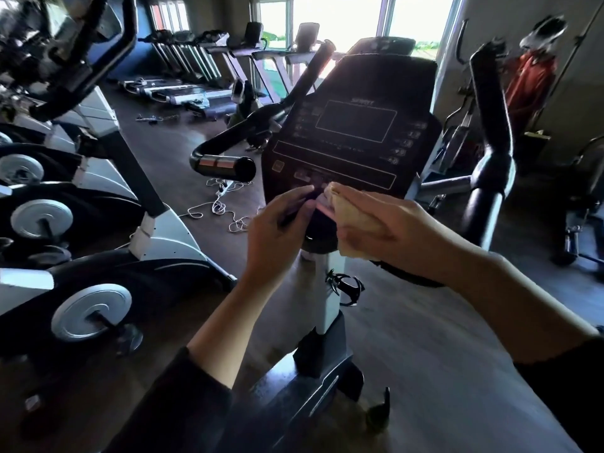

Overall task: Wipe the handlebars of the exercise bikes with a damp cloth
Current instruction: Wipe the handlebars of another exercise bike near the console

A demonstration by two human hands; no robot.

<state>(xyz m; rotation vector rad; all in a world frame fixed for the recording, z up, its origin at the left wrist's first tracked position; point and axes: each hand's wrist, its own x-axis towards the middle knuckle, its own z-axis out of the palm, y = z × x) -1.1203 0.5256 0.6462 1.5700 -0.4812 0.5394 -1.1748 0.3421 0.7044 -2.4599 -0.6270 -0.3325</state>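
An exercise bike stands right in front of me, its dark console facing up at me. The left handlebar curls out with a silver sensor band near its black end. The right handlebar rises tall and black on the other side. My right hand grips a pale cloth, bunched under the fingers at the console's lower edge. My left hand is beside it, its curled fingers touching the edge of the cloth just below the console buttons.
A row of other exercise bikes lines the left side. Treadmills stand at the far wall by bright windows. White cables lie on the wooden floor. A bottle cage sits on the bike's post. More machines crowd the right.
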